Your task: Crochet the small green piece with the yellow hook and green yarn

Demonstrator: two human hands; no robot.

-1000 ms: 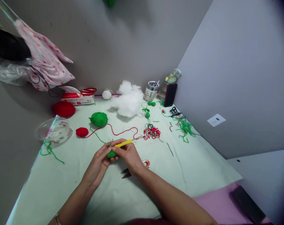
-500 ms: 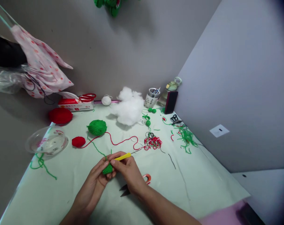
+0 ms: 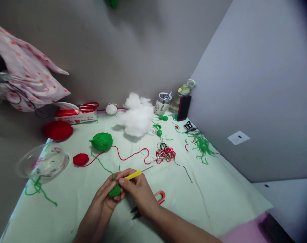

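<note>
Between the fingers of my left hand (image 3: 102, 195) is a small green crocheted piece (image 3: 114, 191). My right hand (image 3: 138, 189) grips a crochet hook (image 3: 133, 174) by its yellow handle, close against the piece. The hook's grey shaft points away to the right; its other end is hidden by my fingers. A strand of green yarn (image 3: 104, 166) runs from my left fingers back to a green yarn ball (image 3: 102, 141). Partly under my right wrist lie scissors (image 3: 160, 196) with orange handles and dark blades.
A red yarn ball (image 3: 80, 159) and a clear plastic bowl (image 3: 43, 162) are on the left. White stuffing (image 3: 136, 116) sits at the back, beside a pen cup (image 3: 162, 104). Tangled yarn (image 3: 165, 154) and green scraps (image 3: 201, 145) lie to the right. A phone (image 3: 184, 108) leans near a bottle.
The view has tilted and shifted slightly. Both hands keep their hold on the green piece and the crochet hook, with little visible movement.
</note>
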